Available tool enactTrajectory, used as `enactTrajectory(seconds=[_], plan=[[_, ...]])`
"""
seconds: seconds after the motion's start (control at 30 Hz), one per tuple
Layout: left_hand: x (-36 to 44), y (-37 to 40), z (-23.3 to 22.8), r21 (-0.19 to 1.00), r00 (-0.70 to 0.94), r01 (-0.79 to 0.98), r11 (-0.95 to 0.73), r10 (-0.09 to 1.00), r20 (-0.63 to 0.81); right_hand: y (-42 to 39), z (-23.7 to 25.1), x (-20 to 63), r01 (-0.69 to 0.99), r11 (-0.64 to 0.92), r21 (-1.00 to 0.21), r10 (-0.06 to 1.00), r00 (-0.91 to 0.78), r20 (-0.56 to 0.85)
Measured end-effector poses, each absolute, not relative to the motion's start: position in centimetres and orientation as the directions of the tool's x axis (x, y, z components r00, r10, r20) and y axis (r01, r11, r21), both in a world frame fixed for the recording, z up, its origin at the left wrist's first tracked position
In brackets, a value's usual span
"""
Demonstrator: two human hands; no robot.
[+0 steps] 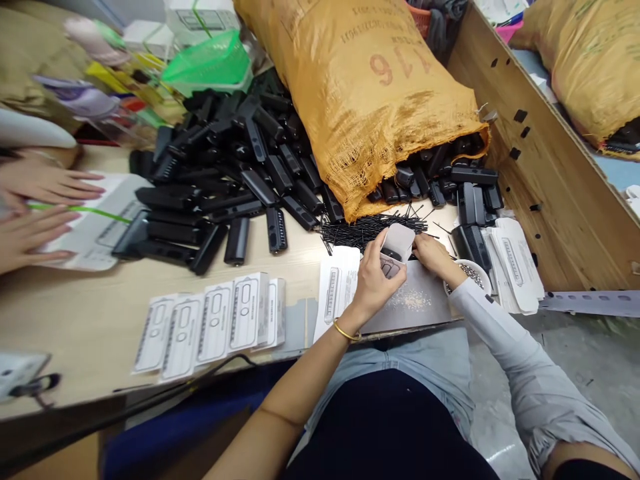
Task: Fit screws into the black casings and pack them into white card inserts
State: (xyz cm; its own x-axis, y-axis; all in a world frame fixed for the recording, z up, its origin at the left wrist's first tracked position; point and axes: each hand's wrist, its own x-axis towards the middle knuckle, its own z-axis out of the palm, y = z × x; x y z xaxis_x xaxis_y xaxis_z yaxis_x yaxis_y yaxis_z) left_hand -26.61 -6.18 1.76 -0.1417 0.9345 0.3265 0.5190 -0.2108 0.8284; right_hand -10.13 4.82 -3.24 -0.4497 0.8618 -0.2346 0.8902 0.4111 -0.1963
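Note:
My left hand is closed around a small white box, its end flap up and a dark item showing inside. Just right of it, my right hand reaches to the near edge of a heap of thin black sticks; its fingers are curled, and their tips are partly hidden. By my right wrist stands a white bowl of small metal pieces. Flat printed cartons lie left of the left hand. A grey board with pale crumbs lies below both hands.
Black handheld devices are heaped at the back and spill from a large yellow sack. Packed white boxes stand in a row at left. Another person's hands press a white package. A wooden panel bounds the right.

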Motion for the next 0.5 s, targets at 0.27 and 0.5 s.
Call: enactTrajectory(seconds=[0.27, 0.5], plan=[[-25.8, -5.9, 1.7, 0.801, -0.099, 0.563, -0.204, 0.946, 0.31, 5.0, 0.1, -7.0, 0.683, 0.175, -0.709, 0.964, -0.266, -0.017], [-24.8, -5.5, 1.4, 0.758, -0.039, 0.61, -0.234, 0.946, 0.323, -0.5, 5.4, -9.3, 0.081, 0.333, -0.94, 0.935, -0.158, 0.317]])
